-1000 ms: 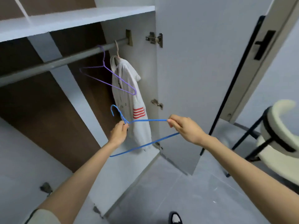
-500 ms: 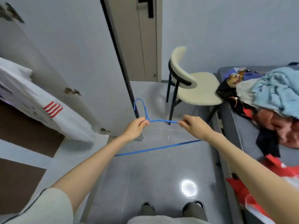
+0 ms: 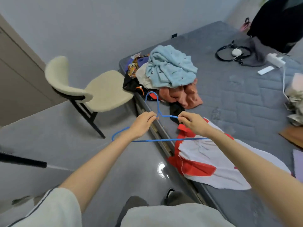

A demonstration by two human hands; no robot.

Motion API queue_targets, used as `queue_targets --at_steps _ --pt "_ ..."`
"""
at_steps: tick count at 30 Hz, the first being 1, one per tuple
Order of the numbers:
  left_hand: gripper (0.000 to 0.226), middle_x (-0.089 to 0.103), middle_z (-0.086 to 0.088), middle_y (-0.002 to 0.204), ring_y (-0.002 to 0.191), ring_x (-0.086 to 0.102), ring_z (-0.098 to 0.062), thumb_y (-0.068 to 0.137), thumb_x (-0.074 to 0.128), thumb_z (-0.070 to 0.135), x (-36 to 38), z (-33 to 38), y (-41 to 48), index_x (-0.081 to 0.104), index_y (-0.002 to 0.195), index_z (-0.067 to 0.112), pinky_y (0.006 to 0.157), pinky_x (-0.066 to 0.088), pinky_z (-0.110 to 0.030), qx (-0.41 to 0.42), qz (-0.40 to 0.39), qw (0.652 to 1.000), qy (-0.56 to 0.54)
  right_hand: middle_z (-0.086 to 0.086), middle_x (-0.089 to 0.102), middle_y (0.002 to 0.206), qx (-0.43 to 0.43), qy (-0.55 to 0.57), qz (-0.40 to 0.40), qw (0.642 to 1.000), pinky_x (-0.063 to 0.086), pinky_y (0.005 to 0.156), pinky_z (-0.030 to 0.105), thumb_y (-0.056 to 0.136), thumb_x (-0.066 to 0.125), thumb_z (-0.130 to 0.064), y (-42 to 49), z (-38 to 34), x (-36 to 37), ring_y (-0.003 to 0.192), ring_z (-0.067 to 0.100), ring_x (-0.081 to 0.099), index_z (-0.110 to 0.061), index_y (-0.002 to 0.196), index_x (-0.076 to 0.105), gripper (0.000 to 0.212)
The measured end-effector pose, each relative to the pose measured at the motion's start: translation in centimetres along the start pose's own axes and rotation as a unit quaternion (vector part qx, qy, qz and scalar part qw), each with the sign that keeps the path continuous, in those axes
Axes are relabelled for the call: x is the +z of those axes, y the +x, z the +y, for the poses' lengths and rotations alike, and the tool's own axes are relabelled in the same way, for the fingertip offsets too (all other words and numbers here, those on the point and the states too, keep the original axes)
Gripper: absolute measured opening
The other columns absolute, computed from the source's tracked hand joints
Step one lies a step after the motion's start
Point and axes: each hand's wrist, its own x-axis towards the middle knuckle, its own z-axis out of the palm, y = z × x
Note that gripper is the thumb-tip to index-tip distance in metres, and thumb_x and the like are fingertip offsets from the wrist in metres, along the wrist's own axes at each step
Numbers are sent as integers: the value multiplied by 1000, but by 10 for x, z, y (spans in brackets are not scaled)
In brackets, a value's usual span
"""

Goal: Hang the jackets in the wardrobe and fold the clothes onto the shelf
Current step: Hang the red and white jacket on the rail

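As you are standing beside the bed (image 3: 237,95), blue hanger (image 3: 155,140): you are holding it in the air with both hands, above the near edge of the mattress, and its hook is pointing away from you towards the pile of clothes (image 3: 170,69).
Left hand (image 3: 142,122): it is pinching the wire at the neck, just under the hook, with the fingers curled around it.
Right hand (image 3: 193,123): it is pinching the upper wire on the right shoulder of the hanger, thumb and fingertips pressed together on it; the lower bar is passing under this wrist.
Red and white jacket (image 3: 205,159): it is lying spread flat on the mattress, under your right forearm, and is reaching the near edge of the bed. Whether the hanger is touching it, I cannot tell.
Pile of clothes: it is lying at the corner of the bed, beyond the hook; a light blue garment is sitting on top and a salmon one is showing below it.
Chair (image 3: 105,90): it is standing on the grey floor (image 3: 65,136), just beside that corner of the bed, on your left.
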Motion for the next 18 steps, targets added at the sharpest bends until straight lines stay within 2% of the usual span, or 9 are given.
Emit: queue_targets --at_steps 2,3,6,8,9,10,12,15,18 --pt "24 65 -16 101 98 57 -28 100 44 11 24 18 33 64 107 -1 84 38 -35 21 -26 999 13 -8 54 68 52 38 24 998 36 65 24 100 47 -17 -15 38 -23 63 10 48 -16 82 53 19" --pt "24 65 -17 102 99 56 -30 100 44 11 36 26 47 64 108 -1 86 38 -37 25 -36 999 22 -4 55 69 82 56 36 994 36 67 26 100 46 -15 -23 57 -32 65 13 48 -13 82 53 20" --pt "23 67 -13 103 97 58 -28 100 45 14 70 49 86 65 108 4 80 38 -34 36 -73 996 45 11 62 83 184 108 64 975 34 67 25 98 47 -13 -47 106 -49 70 17 48 -7 80 57 21" --pt "14 65 -10 88 82 57 -24 98 51 14 94 68 108 61 101 6 69 34 -31 57 -99 993 34 15 65 89 238 161 84 954 40 66 25 96 51 -11 -63 130 -53 71 17 50 -6 88 58 12" --pt "6 61 -7 78 73 55 -23 96 54 14 106 79 119 55 96 7 64 32 -29 72 -117 990 22 13 66 88 251 184 99 945 42 62 20 95 53 -11 -70 139 -53 69 14 52 -6 93 58 7" --pt "9 57 -3 71 68 53 -23 94 57 12 117 90 129 48 93 10 62 31 -28 89 -137 986 14 11 66 88 258 203 116 937 41 58 14 95 54 -12 -76 145 -53 67 7 53 -7 97 57 6" --pt "19 56 -3 70 69 55 -28 92 59 10 141 114 149 41 92 13 63 34 -30 143 -200 969 17 9 66 87 270 243 154 919 39 55 9 98 51 -14 -85 156 -52 64 -3 53 -8 105 57 11" --pt "18 63 -13 79 70 54 -25 93 59 12 174 142 180 42 93 13 65 36 -32 211 -276 937 31 6 67 86 296 277 218 888 36 58 8 100 47 -15 -99 169 -48 61 -8 51 -6 111 57 17" --pt "15 65 -17 90 79 58 -28 94 57 12 209 165 204 49 104 5 69 38 -30 263 -331 904 62 0 66 81 347 311 306 830 38 67 14 100 47 -13 -115 182 -41 72 -3 54 -8 109 59 16"
